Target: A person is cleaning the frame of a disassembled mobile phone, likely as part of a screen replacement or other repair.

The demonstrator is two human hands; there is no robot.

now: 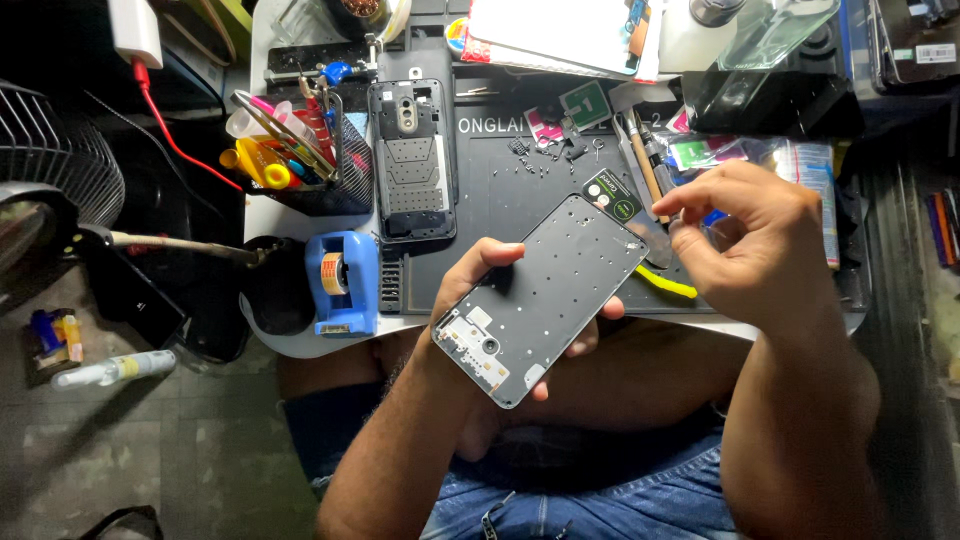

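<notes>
Head view: left hand (480, 285) gripping grey phone frame (545, 295) tilted above lap, just off near edge of dark work mat (520, 185); right hand (745, 245) half-curled, thumb and fingertips pinched beside frame's upper corner, contents too small to tell; opened phone back (412, 160) flat on mat, blue tape dispenser (343, 282) beside

Camera: one view only, worn on the person's head.
Direction: it looked almost straight down, over the lap and onto the bench (300, 345), whose far edge ran along the top of the picture.
Nearness: close; the left hand (480, 290) and right hand (755, 245) filled the middle, with both forearms running off the bottom edge.
Reach: the bench's near edge crossed mid-picture; floor showed left, below the bench's left corner.
Shared ground: none, with no second view.
</notes>
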